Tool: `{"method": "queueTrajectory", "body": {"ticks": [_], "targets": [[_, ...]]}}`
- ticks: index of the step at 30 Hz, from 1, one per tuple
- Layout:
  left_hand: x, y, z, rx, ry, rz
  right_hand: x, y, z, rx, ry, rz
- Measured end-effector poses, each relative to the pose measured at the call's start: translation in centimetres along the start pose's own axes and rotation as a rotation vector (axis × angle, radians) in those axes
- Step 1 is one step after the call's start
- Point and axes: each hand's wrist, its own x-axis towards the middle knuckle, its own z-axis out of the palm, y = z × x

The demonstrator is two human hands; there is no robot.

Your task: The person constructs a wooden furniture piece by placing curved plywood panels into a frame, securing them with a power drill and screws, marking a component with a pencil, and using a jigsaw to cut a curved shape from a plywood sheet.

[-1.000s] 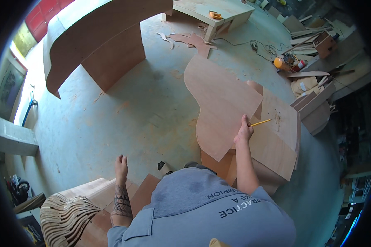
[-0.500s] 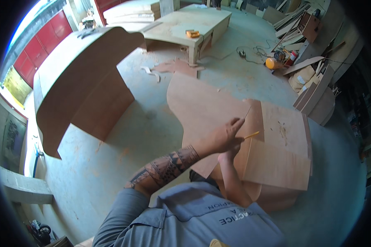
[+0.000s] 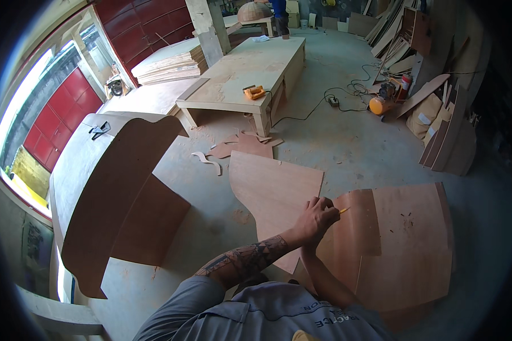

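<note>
My left hand (image 3: 317, 217), on a tattooed forearm, rests with curled fingers on a thin plywood sheet (image 3: 355, 227) that bends over a larger plywood panel (image 3: 415, 250). A yellow pencil (image 3: 344, 210) pokes out to the right of the fingers, its tip on the sheet. My right forearm (image 3: 324, 278) comes up from below and ends under the left hand, which mostly covers the right hand. A flat curved plywood cut-out (image 3: 273, 187) lies on the concrete floor just left of the hands.
A big curved plywood cabinet shell (image 3: 114, 187) stands at the left. Behind are a low plywood table (image 3: 250, 68) with a yellow tool (image 3: 255, 91), offcuts (image 3: 239, 145), an orange power tool (image 3: 378, 105) with cables, and boards leaning at the right (image 3: 444, 136).
My left arm has come from the floor at the lower left across to the pencil hand on the plywood. My head has lifted, bringing the far workshop into view.
</note>
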Motion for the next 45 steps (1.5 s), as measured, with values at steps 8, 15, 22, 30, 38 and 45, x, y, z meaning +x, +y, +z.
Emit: {"method": "queueTrajectory", "body": {"ticks": [8, 15, 22, 30, 38, 45], "targets": [[1.8, -19.5, -11.8, -0.548, 0.14, -0.653, 15.5, 2.0, 0.9, -0.029, 0.444, -0.068], [-19.7, -38.0, -10.4, -0.355, -0.57, -1.156, 22.0, 0.0, -7.7, 0.143, 1.106, -0.052], [-24.8, -45.0, -7.6, -0.533, -0.666, -1.017, 23.6, -0.3, -10.3, 0.276, 1.271, -0.172], [-10.2, -56.8, -6.7, -0.406, -0.805, -1.127, 37.7, 2.3, -9.1, 0.233, 1.392, -0.058], [8.9, -64.3, -4.3, -0.326, -0.728, -1.206, 68.7, 2.1, -2.2, 0.319, 1.296, 0.027], [21.5, -72.1, -0.5, -0.323, -0.735, -1.176, 88.8, -3.2, 8.4, 0.285, 0.942, 0.081]]}}
